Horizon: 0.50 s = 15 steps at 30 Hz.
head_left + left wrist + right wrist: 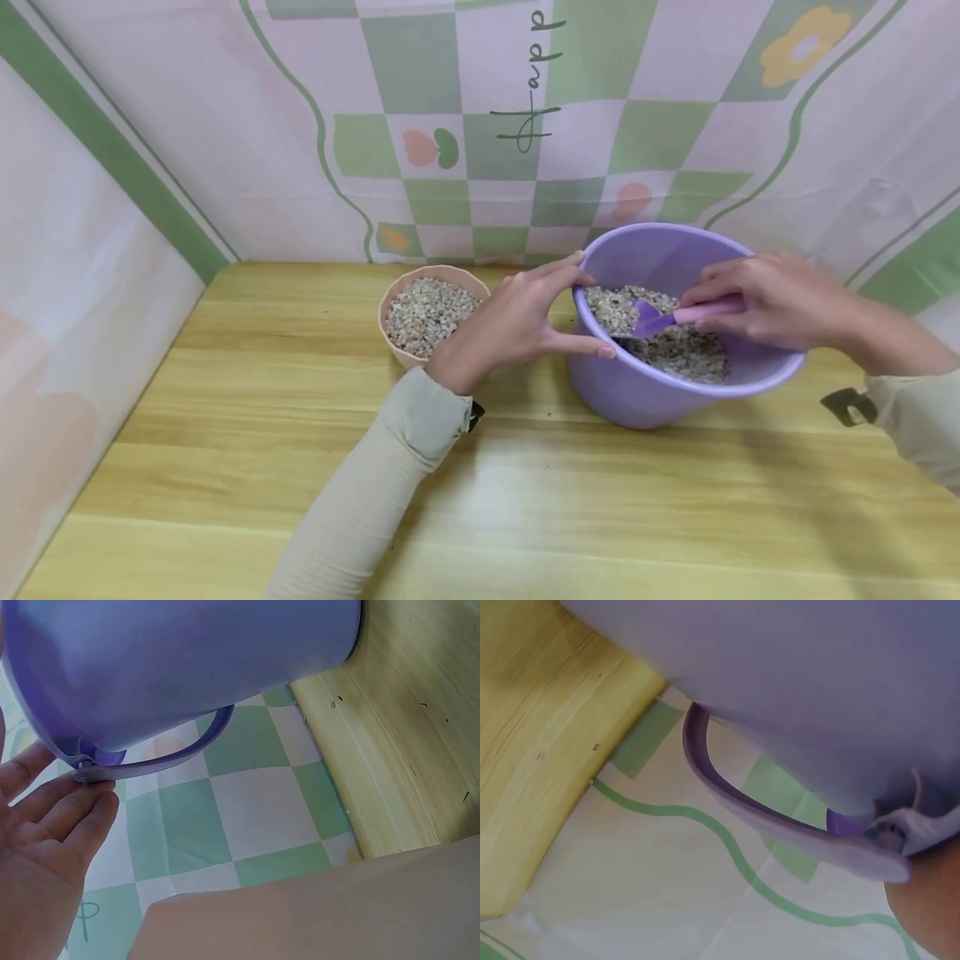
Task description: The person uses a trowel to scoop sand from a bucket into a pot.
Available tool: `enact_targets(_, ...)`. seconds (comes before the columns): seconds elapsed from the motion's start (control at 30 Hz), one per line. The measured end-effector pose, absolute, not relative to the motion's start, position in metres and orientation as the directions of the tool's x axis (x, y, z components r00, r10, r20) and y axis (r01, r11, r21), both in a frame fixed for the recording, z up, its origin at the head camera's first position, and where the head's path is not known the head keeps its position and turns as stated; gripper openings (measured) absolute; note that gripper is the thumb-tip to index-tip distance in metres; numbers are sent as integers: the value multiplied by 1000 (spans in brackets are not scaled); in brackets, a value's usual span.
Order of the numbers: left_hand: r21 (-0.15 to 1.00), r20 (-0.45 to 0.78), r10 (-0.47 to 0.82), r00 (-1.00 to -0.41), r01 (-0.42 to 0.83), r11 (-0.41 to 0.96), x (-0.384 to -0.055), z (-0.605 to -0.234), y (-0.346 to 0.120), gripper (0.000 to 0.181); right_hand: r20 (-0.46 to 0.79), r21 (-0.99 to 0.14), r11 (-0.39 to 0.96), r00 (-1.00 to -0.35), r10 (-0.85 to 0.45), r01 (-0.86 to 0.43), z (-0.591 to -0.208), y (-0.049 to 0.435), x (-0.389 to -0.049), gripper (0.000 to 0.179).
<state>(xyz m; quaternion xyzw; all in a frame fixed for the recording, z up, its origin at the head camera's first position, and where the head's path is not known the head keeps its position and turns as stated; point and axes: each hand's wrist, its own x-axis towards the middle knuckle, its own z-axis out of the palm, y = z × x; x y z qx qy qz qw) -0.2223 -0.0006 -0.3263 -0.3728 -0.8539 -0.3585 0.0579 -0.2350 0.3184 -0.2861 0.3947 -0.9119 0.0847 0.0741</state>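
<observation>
A purple bucket (682,379) holds grey-beige gravel (686,354). At its left rim my left hand (517,312) grips the edge, thumb toward the near side and fingers toward the far side. From the left wrist view, the left fingers (82,814) lie along the rim beside the hinge of the bucket's handle (169,761). Inside the bucket's mouth, my right hand (772,300) holds a toy shovel by its pink handle (708,309); its purple blade (651,320) is at the gravel. In the right wrist view the bucket wall hides the shovel.
Left of the bucket stands a peach bowl (405,357) heaped with similar gravel, partly behind my left wrist. Both rest on a wood-grain table (480,517). A checkered cloth (502,200) hangs along the back, and a pale cloth (82,333) on the left.
</observation>
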Motion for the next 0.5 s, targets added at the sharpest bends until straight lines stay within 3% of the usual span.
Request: enact_targets(0.5, 560, 362, 591, -720, 676, 480, -221, -326, -1, 80, 256, -89, 686, -683, -684, -722, -285, 324, -230, 36)
